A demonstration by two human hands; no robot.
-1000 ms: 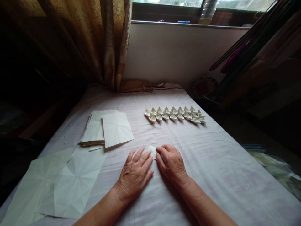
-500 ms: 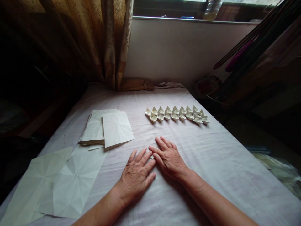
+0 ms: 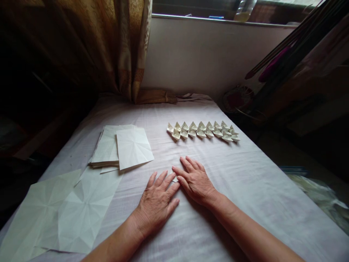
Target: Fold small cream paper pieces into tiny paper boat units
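A small piece of folded white paper [image 3: 175,179] lies on the bedsheet, mostly hidden under my fingers. My left hand [image 3: 158,200] rests flat with its fingers spread, the index fingertip on the paper's left part. From the other side my right hand [image 3: 195,182] lies flat too, its index finger and thumb touching the paper's right part. Beyond the hands stand several small folded paper boats [image 3: 201,131] in two close rows. To the left is a stack of creased paper sheets [image 3: 105,147], with one sheet [image 3: 135,148] lying askew on its right side.
Larger creased sheets [image 3: 87,207] are spread at the near left. The pale sheet-covered surface [image 3: 245,203] ends at a right edge, with plastic bags [image 3: 319,196] beyond. A gold curtain [image 3: 131,54] hangs at the back left; a bottle [image 3: 244,11] stands on the windowsill.
The view has shifted slightly, so everything sits a little further left and up. Both hands stay on the small paper, with only slight finger movement.
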